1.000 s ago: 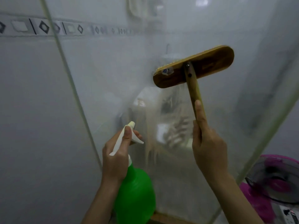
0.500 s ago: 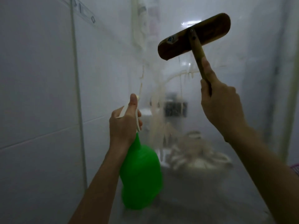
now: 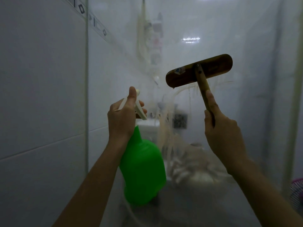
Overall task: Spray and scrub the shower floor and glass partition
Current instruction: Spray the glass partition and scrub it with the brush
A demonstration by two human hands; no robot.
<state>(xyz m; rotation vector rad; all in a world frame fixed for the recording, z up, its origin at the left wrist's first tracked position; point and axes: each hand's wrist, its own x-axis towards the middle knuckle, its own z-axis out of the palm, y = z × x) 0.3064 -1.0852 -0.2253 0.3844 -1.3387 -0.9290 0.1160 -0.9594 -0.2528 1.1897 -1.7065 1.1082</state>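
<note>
The glass partition filled most of what we saw, upright straight ahead and meeting the tiled wall on the left along a pale vertical edge. It was wet and clouded, with pale streaks of suds running down its middle, so we judged the scrubbing of the glass to be under way, not finished. The green spray bottle hung low and left of centre, near the glass but apart from it, nozzle toward the pane. We took it to be held up so that a fresh squirt could go on without setting anything down. The brush was higher and to the right, its wooden back turned toward us and tilted up at the right end, which suggested the bristle side faced the glass above the streaks. The right hand was clenched round the wooden handle with the index finger laid straight along it, a hold we read as meant for pressing and steering. The left hand grasped the bottle's neck, thumb up over the sprayer top, fingers curled at the white trigger.

The bristles were hidden behind the brush's back, so we could not tell whether they touched the pane. Shapes beyond the glass were too blurred to name, the shower floor could not be made out, and a pink mesh object was cut off at the right edge.
</note>
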